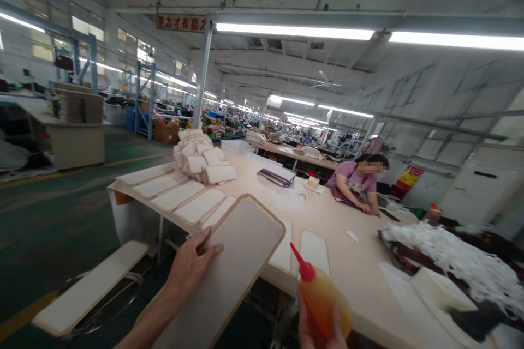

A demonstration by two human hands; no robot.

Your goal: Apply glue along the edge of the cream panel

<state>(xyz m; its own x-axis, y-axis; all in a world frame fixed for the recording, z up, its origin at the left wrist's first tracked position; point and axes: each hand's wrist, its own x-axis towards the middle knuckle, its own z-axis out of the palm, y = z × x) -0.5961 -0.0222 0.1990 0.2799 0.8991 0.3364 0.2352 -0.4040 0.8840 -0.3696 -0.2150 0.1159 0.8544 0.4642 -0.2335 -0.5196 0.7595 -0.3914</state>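
My left hand (194, 262) grips the left edge of a long pale panel (241, 245) with rounded corners and a tan rim, its thumb on the face. The panel is tilted and its lower end runs out of view at the bottom. In my right hand (319, 327) is a squeeze bottle (325, 300) of amber liquid, its red pointed nozzle up and to the left, apart from the panel. Similar white panels lie in a row along the near edge of the table (347, 262), partly behind the held panel.
A heap of white pieces (200, 155) stands at the table's far left. Dark strips (276, 176) lie mid-table. A person (360, 182) works across it. White stringy material (454, 262) is piled right. One panel (94, 286) rests on a stool at lower left.
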